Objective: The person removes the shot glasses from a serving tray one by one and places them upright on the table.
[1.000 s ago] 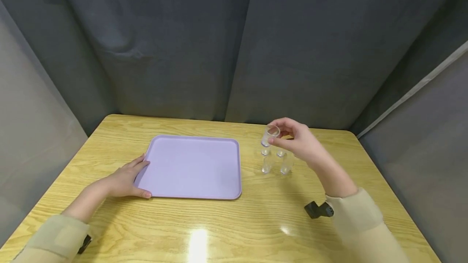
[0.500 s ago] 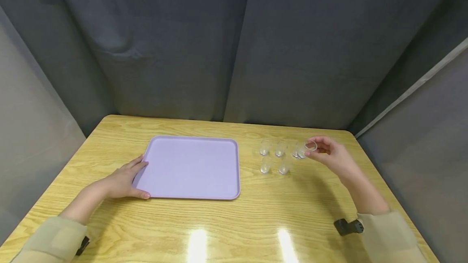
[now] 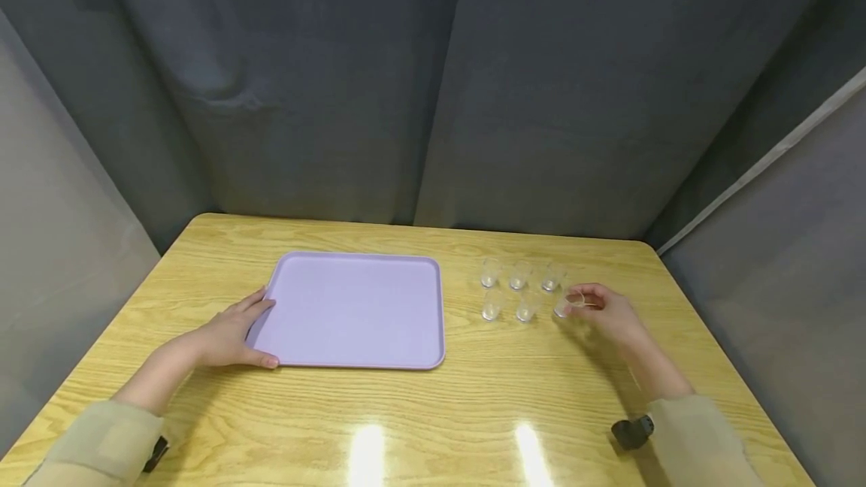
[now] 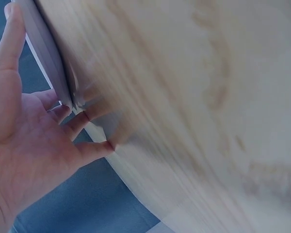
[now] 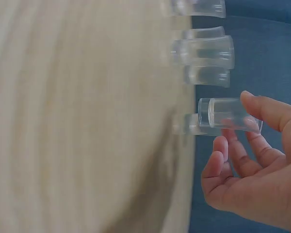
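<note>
My right hand (image 3: 609, 318) pinches a clear shot glass (image 5: 225, 114) between thumb and fingers, upright. Its base appears slightly above the table in the right wrist view. Several more shot glasses stand upright to its left in two rows, among them a back-row glass (image 3: 552, 279) and a front-row glass (image 3: 525, 308). At the left, my left hand (image 3: 233, 333) rests with spread fingers against the corner of a lilac tray (image 3: 352, 310). The thumb lies by the tray's front edge. In the left wrist view some fingertips (image 4: 109, 145) touch the table.
The wooden table (image 3: 419, 419) has rounded back corners and a glossy top. Grey curtains (image 3: 325, 96) hang behind it and at both sides. A small black device (image 3: 631, 433) sits at the right sleeve.
My right hand has carried the shot glass from above the left glasses to the right, then down towards the front row's right end. My left hand and the tray stay put.
</note>
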The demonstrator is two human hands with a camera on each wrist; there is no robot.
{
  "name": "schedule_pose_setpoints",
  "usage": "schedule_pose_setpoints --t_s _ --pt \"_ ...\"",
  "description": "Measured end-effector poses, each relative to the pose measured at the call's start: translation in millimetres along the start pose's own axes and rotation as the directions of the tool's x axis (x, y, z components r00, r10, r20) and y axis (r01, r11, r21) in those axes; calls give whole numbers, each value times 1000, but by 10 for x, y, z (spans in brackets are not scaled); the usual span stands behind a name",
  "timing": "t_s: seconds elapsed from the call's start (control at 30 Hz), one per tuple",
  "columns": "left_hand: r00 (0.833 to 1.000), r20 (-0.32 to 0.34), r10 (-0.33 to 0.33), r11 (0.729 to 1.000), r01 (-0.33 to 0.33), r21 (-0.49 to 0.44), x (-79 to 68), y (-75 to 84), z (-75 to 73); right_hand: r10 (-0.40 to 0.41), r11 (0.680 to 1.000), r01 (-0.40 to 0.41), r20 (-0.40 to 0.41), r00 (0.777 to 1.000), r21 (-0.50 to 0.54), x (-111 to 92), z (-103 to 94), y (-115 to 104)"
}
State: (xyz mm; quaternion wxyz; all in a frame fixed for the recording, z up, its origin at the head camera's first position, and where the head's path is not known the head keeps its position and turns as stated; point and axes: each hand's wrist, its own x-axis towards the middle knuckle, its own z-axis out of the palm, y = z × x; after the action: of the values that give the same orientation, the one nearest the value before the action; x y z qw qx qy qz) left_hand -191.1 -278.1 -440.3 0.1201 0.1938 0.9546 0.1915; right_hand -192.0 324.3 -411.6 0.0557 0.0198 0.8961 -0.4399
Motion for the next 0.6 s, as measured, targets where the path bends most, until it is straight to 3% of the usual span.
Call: schedule_pose_setpoints --t_s 0.33,0.6 --pt "1000 4 -5 1000 5 -5 -1 49 -14 50 999 -50 41 998 17 86 63 157" --pt "1000 24 8 999 -7 -34 37 80 -68 28 999 -29 51 998 26 -6 -19 -31"
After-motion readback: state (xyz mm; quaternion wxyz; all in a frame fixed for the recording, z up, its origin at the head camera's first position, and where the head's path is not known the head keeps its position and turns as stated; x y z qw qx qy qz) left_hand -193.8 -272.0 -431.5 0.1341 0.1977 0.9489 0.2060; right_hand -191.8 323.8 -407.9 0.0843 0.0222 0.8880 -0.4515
